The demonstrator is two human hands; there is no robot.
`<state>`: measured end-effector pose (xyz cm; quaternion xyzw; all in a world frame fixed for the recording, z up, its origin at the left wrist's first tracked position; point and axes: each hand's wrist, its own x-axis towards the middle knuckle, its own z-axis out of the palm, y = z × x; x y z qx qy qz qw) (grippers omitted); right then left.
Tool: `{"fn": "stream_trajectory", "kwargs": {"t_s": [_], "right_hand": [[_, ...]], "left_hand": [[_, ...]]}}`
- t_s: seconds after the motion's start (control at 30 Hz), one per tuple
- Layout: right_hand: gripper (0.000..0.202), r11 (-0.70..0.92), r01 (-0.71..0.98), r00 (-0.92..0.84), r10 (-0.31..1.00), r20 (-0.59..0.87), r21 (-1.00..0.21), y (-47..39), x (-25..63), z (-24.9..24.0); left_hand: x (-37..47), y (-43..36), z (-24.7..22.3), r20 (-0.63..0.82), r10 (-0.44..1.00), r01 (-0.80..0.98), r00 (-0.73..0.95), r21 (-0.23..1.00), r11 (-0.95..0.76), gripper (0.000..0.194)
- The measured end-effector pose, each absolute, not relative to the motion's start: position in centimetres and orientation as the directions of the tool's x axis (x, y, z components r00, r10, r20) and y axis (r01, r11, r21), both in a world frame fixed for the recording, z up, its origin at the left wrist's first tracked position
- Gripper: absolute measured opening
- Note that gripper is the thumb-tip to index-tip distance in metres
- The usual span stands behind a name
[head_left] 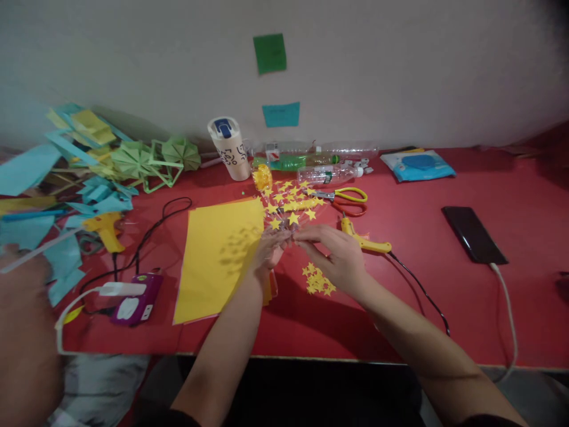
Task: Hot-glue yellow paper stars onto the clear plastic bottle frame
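Nearest to the camera is a blurred arm of another person (pixel 26 344), at the near left edge. Beyond it, at the far left, blue and yellow papers (pixel 93 127) make a heap, with green paper wheels (pixel 133 157) on its right. Near the heap, one yellow glue gun (pixel 105 230) lies on the red worktop (pixel 409 201), and a purple box (pixel 137 302) with a white plug is nearer. Further right, yellow sheets (pixel 213 237) lie in a stack, and a pale tumbler (pixel 235 160) stands far behind them.

At the middle, the left hand (pixel 270 248) grasps the near end of a clear plastic piece with yellow stars (pixel 293 219), which is raised above the worktop. The right hand (pixel 335 255) brings its fingertips to this same end; I cannot tell if they pinch it. Clear bottles (pixel 329 174) lie far behind, near scissors (pixel 333 195). Loose stars (pixel 317 281) lie just below the right hand, and a second glue gun (pixel 367 243) is at its right. Further right are a blue wipes pack (pixel 420 165), far, and a black phone (pixel 473 234) with a cable.
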<state>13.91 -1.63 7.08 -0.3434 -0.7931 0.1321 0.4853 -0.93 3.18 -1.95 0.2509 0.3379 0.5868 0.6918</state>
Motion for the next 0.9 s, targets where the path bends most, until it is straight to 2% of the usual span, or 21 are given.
{"fn": "stream_trajectory", "kwargs": {"t_s": [0.23,0.47,0.77,0.9], "right_hand": [[0.015,0.742,0.419,-0.303,0.657,0.690,-0.523,-1.68,14.06,6.92],[0.015,0.784,0.450,-0.333,0.591,0.735,-0.426,-1.83,13.96,6.56],[0.019,0.789,0.409,-0.351,0.600,0.719,-0.459,-1.79,13.81,7.13],[0.021,0.786,0.419,-0.358,0.603,0.713,-0.455,-1.82,13.85,7.37]], "left_hand": [[-0.96,3.10,-1.74,-0.176,0.980,-0.645,0.094,0.739,0.194,0.033],[-0.99,3.21,-2.51,-0.167,0.981,-0.640,0.104,0.744,0.194,0.026],[-0.91,3.37,-2.23,-0.171,0.982,-0.654,0.077,0.735,0.179,0.038],[-1.02,3.32,-2.49,-0.165,0.982,-0.647,0.093,0.740,0.185,0.034]]}}
